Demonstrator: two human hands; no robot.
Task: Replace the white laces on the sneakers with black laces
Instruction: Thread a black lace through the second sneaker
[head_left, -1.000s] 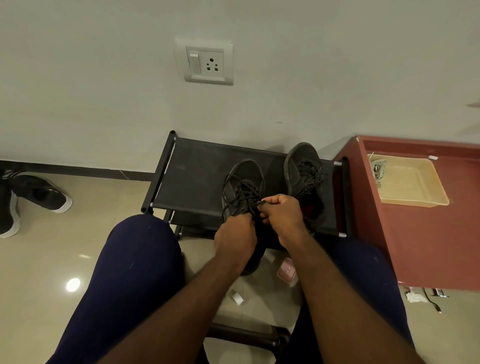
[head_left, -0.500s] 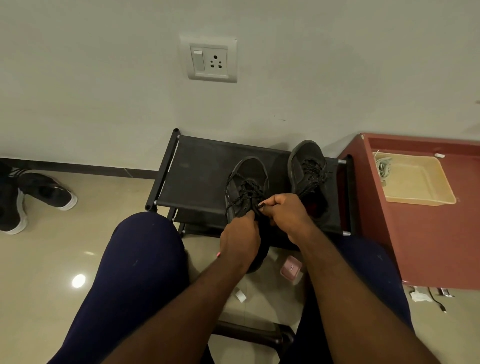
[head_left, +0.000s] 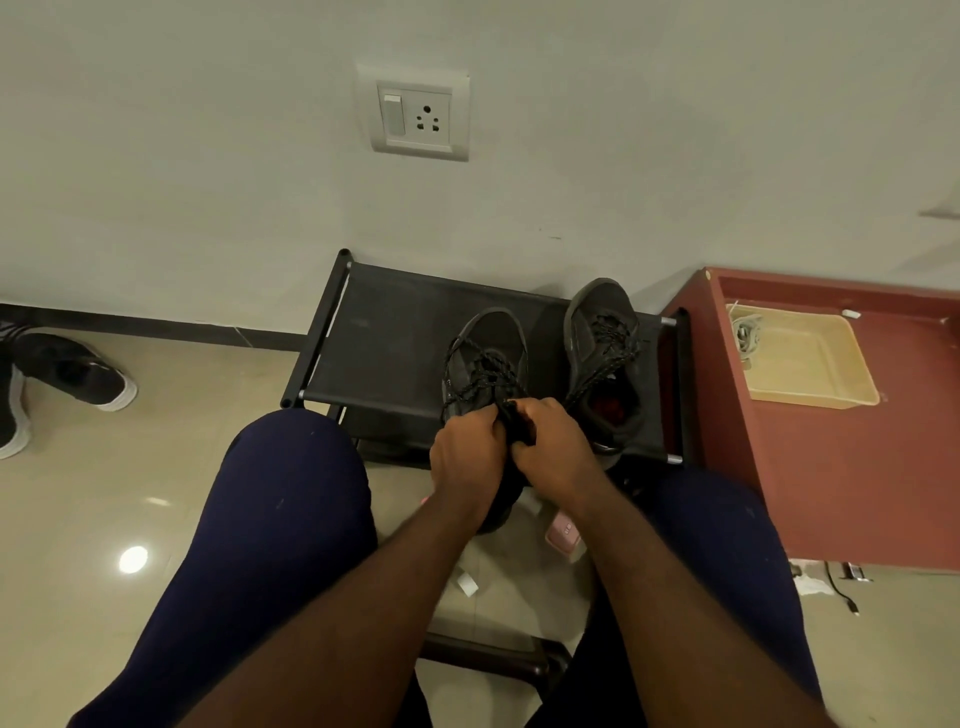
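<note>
Here left hand (head_left: 464, 458) and right hand (head_left: 555, 460) grip black lace (head_left: 480, 382) — atop the sneaker (head_left: 491, 343).

The left half of the black fabric-topped metal rack (head_left: 384, 353) lay bare, from its left edge to the dark grey mesh sneaker (head_left: 493, 338) at the middle. That sneaker and a second dark grey sneaker (head_left: 597, 317) by the right edge stood side by side, a narrow gap between. The left hand (head_left: 465, 457) and right hand (head_left: 558, 457), gripping the middle sneaker, blocked the front edge. A red-brown wooden cabinet (head_left: 857, 467) hemmed the right edge.
</note>
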